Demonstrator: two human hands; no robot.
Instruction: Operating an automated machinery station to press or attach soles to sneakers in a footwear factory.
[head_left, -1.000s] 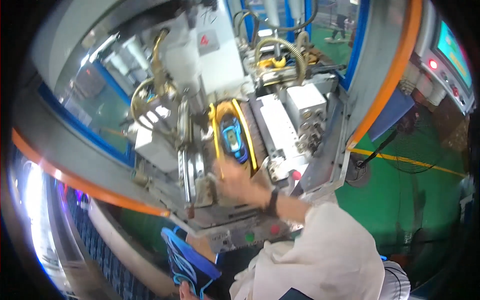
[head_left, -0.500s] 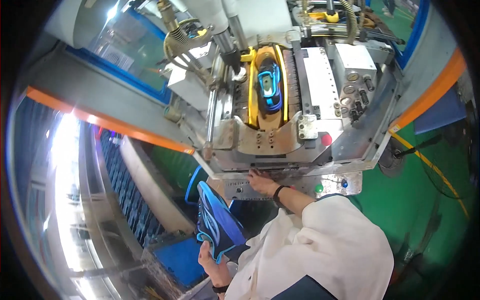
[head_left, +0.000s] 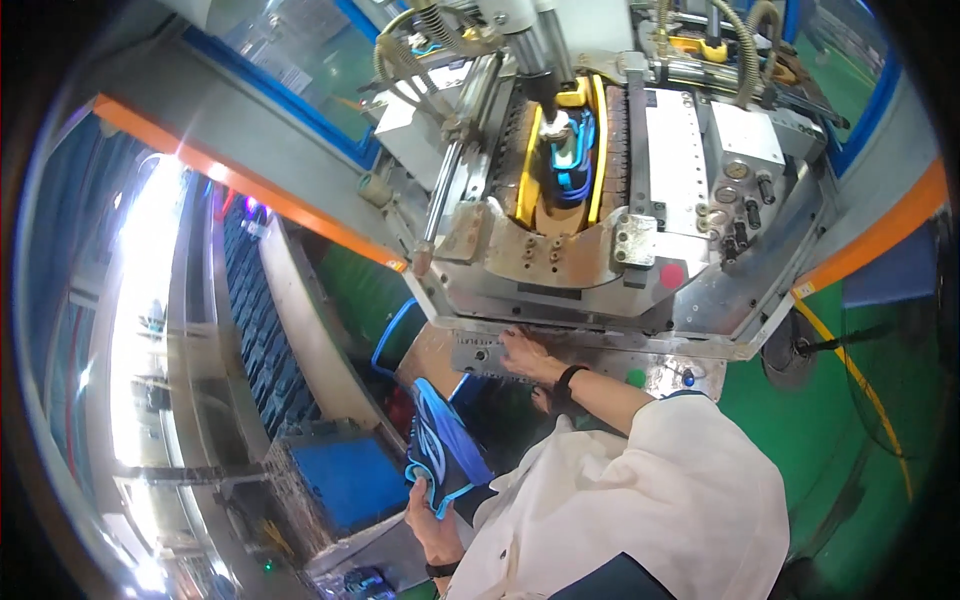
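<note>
My left hand (head_left: 430, 525) is closed around the light-blue-edged collar of a blue and black shoe upper (head_left: 445, 450), which hangs below the machine's front. My right hand (head_left: 527, 357) lies on the metal control panel (head_left: 470, 357), fingers extended over its left part and holding nothing. In the machine, another blue and black shoe (head_left: 575, 165) sits sole-up or upright, I cannot tell which, between two yellow side pads (head_left: 597, 150). A dark press rod (head_left: 540, 95) with a pale tip reaches down at that shoe.
A green button (head_left: 636, 378) and a blue knob (head_left: 688, 380) are on the panel. A gauge block (head_left: 745, 150) stands at the machine's right. Orange-edged frame posts (head_left: 250, 197) flank it. A blue-topped box (head_left: 348, 482) and a bright conveyor machine (head_left: 150, 350) are at left.
The rod's pale tip has come over the shoe in the machine, where it was beside it before. My head view has shifted, while both hands keep their places.
</note>
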